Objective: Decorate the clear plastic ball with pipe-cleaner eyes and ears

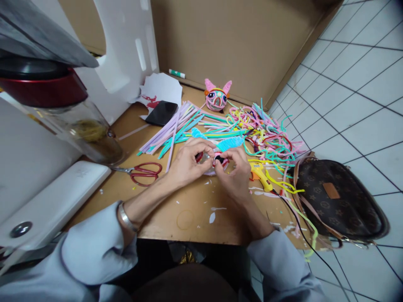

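A small animal head made of pipe cleaners [210, 171], with a clear body, pink-red trim and a dark eye, sits between my hands at the middle of the table. Fuzzy blue ears [231, 144] stick out on its far side. My left hand [192, 160] is closed on its left side, thumb and forefinger at the front. At the right, my right hand [236, 172] pinches at the dark eye [219, 159]; the fingertips partly cover it. A yellow glue gun [262, 176] lies just right of my right hand. Red-handled scissors [146, 173] lie left of my left wrist.
Straight pipe cleaners [176, 126] and a tangled heap of them [264, 130] lie beyond my hands. A finished-looking pink animal head [216, 100] stands at the back. A phone [162, 113], a glass bottle [91, 130] and a brown bag [343, 197] flank the workspace.
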Demonstrator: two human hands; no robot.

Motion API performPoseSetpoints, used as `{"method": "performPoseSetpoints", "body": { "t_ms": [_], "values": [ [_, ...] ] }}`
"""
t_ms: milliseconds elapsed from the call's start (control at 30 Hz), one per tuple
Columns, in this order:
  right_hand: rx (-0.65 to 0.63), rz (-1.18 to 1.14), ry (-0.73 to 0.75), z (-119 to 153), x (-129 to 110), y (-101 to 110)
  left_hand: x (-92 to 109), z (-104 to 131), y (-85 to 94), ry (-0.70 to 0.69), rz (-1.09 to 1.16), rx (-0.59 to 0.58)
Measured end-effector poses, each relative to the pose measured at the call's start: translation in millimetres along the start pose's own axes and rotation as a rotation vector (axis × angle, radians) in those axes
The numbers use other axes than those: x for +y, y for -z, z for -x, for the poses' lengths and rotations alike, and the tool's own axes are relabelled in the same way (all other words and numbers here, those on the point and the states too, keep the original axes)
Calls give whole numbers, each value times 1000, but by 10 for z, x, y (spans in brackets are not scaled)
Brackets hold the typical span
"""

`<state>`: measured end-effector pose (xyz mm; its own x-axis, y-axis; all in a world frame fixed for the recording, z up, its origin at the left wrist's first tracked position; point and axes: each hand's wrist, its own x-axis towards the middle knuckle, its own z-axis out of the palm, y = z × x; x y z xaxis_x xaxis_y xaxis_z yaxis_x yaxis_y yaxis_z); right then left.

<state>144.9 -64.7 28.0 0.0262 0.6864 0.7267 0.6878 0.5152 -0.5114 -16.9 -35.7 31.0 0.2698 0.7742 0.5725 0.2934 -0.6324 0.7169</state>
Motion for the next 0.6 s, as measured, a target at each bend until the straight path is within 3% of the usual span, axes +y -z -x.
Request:
{"method": "performPoseSetpoints", "body": {
  "t_ms": [600],
  "values": [
    [-14,-70,-33,12,0,9,16,5,18,-14,1,-8]
  ]
}}
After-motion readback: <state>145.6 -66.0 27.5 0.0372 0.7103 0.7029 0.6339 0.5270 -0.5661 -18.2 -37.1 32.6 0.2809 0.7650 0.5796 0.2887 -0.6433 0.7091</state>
